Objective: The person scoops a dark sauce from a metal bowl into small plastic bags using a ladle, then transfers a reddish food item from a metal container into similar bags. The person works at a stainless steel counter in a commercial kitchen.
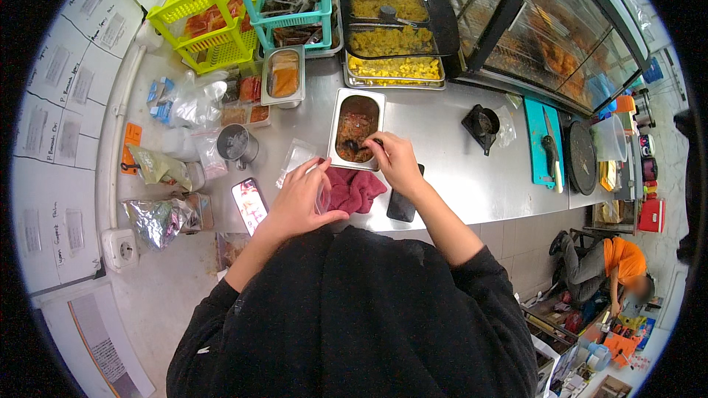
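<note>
My right hand [390,160] grips a dark spoon [352,146], its bowl dipped into red-brown sambal-like food [357,121]. A rectangular stainless steel pan [380,108] holds this food. Close to the near left corner of the pan, my left hand [301,196] is curled around a clear plastic cup [322,199], mostly hidden by the fingers. A crumpled maroon cloth [359,190] lies between my hands, against the pan's near side. Under my right wrist rests a black phone [401,207], partly covered by the arm.
Left of me are a lit phone [249,204], a metal mug [238,146] and plastic bags [199,99]. Stacked baskets [293,11] and yellow food trays [395,69] stand behind. At right are a glass display case [545,33] and a knife [547,138]. A person [614,265] bends farther off.
</note>
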The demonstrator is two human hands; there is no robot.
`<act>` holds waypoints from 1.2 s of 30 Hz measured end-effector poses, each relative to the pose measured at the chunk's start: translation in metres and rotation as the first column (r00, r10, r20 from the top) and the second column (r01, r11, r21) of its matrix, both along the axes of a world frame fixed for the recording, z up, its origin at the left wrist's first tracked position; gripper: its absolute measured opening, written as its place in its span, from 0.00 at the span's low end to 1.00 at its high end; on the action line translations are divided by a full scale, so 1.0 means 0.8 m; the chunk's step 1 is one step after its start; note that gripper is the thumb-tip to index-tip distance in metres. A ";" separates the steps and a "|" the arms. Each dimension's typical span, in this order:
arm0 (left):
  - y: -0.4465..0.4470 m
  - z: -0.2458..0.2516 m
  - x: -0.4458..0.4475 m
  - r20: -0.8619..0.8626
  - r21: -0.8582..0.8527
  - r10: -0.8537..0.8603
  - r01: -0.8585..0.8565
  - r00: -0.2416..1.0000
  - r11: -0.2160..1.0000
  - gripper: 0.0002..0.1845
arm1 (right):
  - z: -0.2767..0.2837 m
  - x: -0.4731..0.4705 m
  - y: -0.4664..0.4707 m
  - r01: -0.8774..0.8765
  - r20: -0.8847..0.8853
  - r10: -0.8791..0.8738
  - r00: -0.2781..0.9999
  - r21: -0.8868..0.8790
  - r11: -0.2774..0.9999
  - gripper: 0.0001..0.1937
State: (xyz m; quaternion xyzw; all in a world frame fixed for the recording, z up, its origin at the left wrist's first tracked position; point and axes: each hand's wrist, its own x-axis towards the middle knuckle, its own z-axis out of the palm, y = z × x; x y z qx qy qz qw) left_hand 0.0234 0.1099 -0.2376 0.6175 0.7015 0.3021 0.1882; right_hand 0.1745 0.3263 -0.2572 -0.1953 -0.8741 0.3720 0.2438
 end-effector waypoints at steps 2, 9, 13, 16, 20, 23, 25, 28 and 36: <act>-0.001 0.000 0.001 0.011 -0.016 0.002 -0.002 1.000 1.000 0.36 | -0.001 0.011 -0.010 0.015 -0.003 -0.016 1.000 -0.146 0.989 0.08; -0.001 0.002 -0.001 -0.019 -0.029 0.001 -0.001 1.000 1.000 0.44 | -0.027 0.008 -0.013 0.109 -0.047 -0.195 0.980 -0.691 0.715 0.15; -0.003 0.005 -0.003 0.005 -0.043 0.009 -0.009 1.000 0.999 0.47 | -0.042 0.022 0.001 0.125 -0.149 -0.399 0.905 -0.803 0.583 0.18; -0.003 0.007 -0.003 -0.004 -0.055 0.011 -0.012 1.000 0.998 0.47 | -0.051 0.030 0.012 0.115 -0.155 -0.471 0.869 -0.862 0.494 0.18; -0.002 0.010 -0.003 0.008 -0.063 0.018 -0.018 1.000 0.998 0.46 | -0.058 0.044 0.029 0.116 -0.154 -0.518 0.842 -0.885 0.452 0.18; -0.002 0.012 -0.003 0.025 -0.082 0.025 -0.022 0.999 0.996 0.46 | -0.061 0.057 0.041 0.015 -0.240 -0.517 0.822 -0.898 0.440 0.18; -0.002 0.014 -0.002 0.026 -0.087 0.024 -0.022 0.999 0.996 0.45 | -0.064 0.062 0.045 0.041 -0.194 -0.529 0.826 -0.916 0.400 0.18; 0.000 0.017 -0.001 0.016 -0.089 0.034 -0.032 0.999 0.995 0.46 | -0.068 0.067 0.048 0.007 -0.201 -0.535 0.821 -0.933 0.361 0.18; 0.000 0.015 0.000 0.038 -0.107 0.040 -0.036 0.998 0.994 0.49 | -0.075 0.072 0.054 -0.009 -0.271 -0.522 0.809 -0.893 0.450 0.17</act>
